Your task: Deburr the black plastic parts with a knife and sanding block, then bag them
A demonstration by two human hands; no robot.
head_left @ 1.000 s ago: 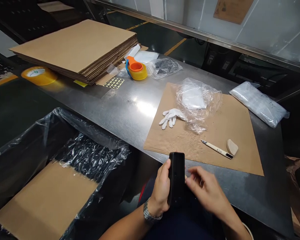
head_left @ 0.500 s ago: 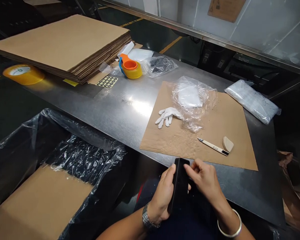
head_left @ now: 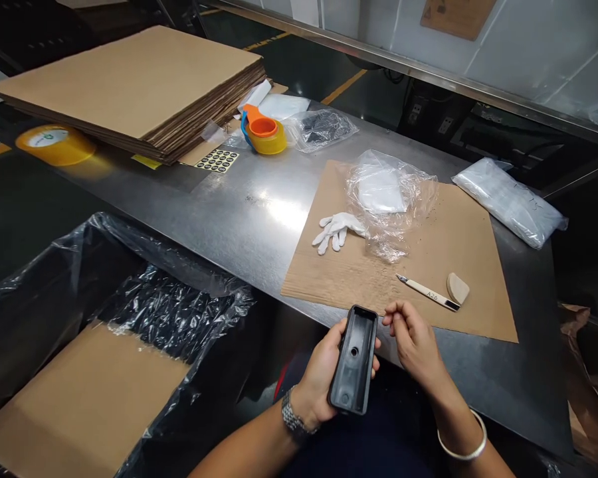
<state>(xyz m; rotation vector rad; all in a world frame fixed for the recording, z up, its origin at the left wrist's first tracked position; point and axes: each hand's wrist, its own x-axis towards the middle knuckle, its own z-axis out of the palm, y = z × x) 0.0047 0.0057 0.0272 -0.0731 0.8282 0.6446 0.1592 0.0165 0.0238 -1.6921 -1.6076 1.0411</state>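
Note:
My left hand (head_left: pixel 323 375) is wrapped round a black plastic housing (head_left: pixel 355 362), a long open shell with a small hole in its floor. Its hollow side faces up toward me. Just right of the housing, apart from it, is my right hand (head_left: pixel 413 338) with fingers curled and the thumb against the index finger; whether anything tiny is pinched there I cannot make out. Beyond my hands a cardboard sheet (head_left: pixel 323 279) bears a knife-like hand tool (head_left: pixel 427 292) marked A26, a beige rounded block (head_left: pixel 458 288) and a white glove (head_left: pixel 337 231).
Clear plastic bags (head_left: pixel 391 192) lie on the cardboard, and a wrapped packet (head_left: pixel 511 202) to its right. A tape dispenser (head_left: pixel 266 136), a sticker sheet (head_left: pixel 218 160), a tape roll (head_left: pixel 54 145) and stacked cardboard (head_left: pixel 129 86) occupy the table's left. A bag-lined container (head_left: pixel 94 265) stands at lower left.
The housing has turned in my left hand, from its narrow side to its hollow face. My right hand has come away from it, slightly to the right.

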